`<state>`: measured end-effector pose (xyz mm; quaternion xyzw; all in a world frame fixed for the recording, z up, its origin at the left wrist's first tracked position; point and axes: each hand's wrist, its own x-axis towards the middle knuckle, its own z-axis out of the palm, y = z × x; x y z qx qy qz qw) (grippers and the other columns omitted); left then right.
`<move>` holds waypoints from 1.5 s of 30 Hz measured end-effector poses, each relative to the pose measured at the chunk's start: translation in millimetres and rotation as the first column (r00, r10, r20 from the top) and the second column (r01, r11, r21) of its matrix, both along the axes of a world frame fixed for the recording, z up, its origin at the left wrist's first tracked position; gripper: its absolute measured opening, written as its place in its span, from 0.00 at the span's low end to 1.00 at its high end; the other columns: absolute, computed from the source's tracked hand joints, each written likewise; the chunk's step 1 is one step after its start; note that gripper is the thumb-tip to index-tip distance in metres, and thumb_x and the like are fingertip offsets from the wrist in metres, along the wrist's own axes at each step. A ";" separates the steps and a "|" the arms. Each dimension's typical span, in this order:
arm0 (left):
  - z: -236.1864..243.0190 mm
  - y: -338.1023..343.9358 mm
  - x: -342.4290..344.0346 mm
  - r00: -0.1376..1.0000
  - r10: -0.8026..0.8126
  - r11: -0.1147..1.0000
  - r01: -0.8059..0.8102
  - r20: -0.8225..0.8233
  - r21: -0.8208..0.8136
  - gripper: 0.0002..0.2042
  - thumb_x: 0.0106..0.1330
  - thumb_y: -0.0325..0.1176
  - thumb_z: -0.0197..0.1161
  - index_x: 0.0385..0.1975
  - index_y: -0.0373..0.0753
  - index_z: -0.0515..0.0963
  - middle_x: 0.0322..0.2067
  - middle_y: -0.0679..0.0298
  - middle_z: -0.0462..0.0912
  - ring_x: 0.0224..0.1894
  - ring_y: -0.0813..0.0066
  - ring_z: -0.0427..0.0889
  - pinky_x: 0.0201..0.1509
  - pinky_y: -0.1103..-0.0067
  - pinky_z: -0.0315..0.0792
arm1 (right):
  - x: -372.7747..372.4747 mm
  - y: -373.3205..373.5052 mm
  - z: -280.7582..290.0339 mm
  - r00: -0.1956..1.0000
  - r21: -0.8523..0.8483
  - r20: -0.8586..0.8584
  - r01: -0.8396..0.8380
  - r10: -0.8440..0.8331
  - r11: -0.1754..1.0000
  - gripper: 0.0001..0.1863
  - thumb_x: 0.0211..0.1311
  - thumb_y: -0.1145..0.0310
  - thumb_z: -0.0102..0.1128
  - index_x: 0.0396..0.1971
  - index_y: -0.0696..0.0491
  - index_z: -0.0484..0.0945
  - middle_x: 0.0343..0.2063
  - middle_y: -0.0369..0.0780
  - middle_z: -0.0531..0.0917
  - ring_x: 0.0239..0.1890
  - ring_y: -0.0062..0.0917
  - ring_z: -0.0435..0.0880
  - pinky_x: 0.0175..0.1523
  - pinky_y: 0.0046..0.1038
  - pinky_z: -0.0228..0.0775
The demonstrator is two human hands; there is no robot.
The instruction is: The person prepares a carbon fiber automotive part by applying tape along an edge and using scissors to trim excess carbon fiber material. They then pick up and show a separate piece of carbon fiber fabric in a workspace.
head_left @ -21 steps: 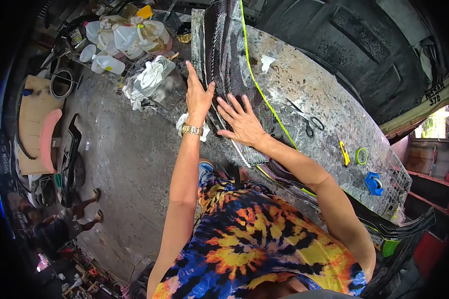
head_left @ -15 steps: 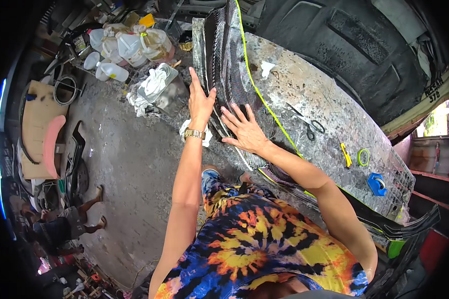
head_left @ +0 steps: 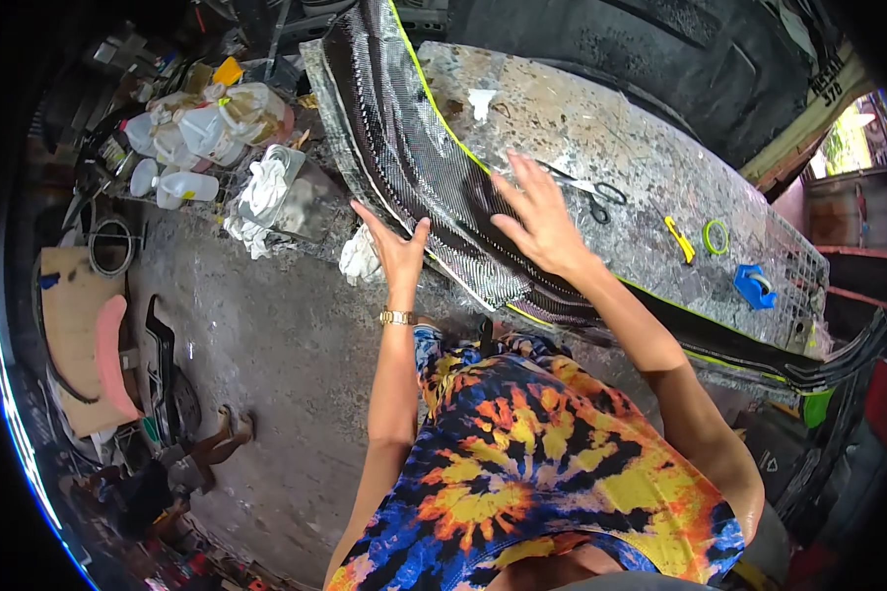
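Observation:
A long, curved part covered in glossy black carbon weave (head_left: 384, 118), edged with yellow-green tape, lies along the workbench. My left hand (head_left: 396, 246), a watch on its wrist, is at the part’s near-left edge, fingers spread, thumb at the rim. My right hand (head_left: 540, 222) is spread over the weave with fingertips raised toward the taped far edge; whether it touches is unclear. Beyond it lie scissors (head_left: 589, 187), a yellow cutter (head_left: 678, 238), a green tape roll (head_left: 716, 236) and a blue dispenser (head_left: 754, 286). White rags (head_left: 360, 254) sit left of my left hand.
Several plastic jugs (head_left: 207, 128) and a tub with rags (head_left: 266, 187) occupy the left end of the workbench (head_left: 581, 108). A dark hood-shaped panel (head_left: 680, 54) stands behind. Another person (head_left: 143, 488) is at lower left, near cardboard (head_left: 74, 355) and a pink curved piece (head_left: 113, 364).
My right hand has shifted across the weave toward the taped edge, its fingers lifting. My left hand has moved nearer me along the rim. The whole view has shifted slightly.

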<state>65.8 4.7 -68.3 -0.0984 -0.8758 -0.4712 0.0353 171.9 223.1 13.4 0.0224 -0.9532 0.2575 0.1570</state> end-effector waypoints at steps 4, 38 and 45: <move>11.9 -1.4 -3.1 0.992 -0.048 0.992 0.034 0.116 0.121 0.58 0.50 0.30 0.72 0.68 0.37 0.26 0.69 0.40 0.35 0.72 0.50 0.38 0.74 0.69 0.39 | 53.3 -2.7 -11.1 0.992 -0.251 0.116 0.068 -0.040 0.966 0.23 0.64 0.61 0.54 0.56 0.55 0.70 0.60 0.46 0.67 0.61 0.42 0.65 0.65 0.40 0.56; 18.6 -7.3 -14.8 -0.119 -0.991 -0.128 0.760 0.056 -0.637 0.27 0.63 0.33 0.57 0.64 0.39 0.61 0.59 0.59 0.69 0.63 0.66 0.65 0.68 0.66 0.54 | 160.7 -165.2 -51.5 0.685 -0.375 0.580 0.704 -0.440 0.603 0.18 0.64 0.62 0.53 0.50 0.54 0.75 0.49 0.49 0.78 0.54 0.43 0.75 0.58 0.40 0.67; 29.3 -1.1 -12.3 -0.134 -0.991 -0.120 0.790 0.022 -0.601 0.24 0.64 0.33 0.56 0.61 0.38 0.64 0.60 0.57 0.68 0.63 0.61 0.65 0.67 0.65 0.56 | 123.7 -154.1 -56.2 0.709 -0.072 0.244 0.693 -0.661 0.717 0.28 0.56 0.66 0.61 0.58 0.50 0.67 0.56 0.44 0.70 0.60 0.38 0.67 0.64 0.40 0.57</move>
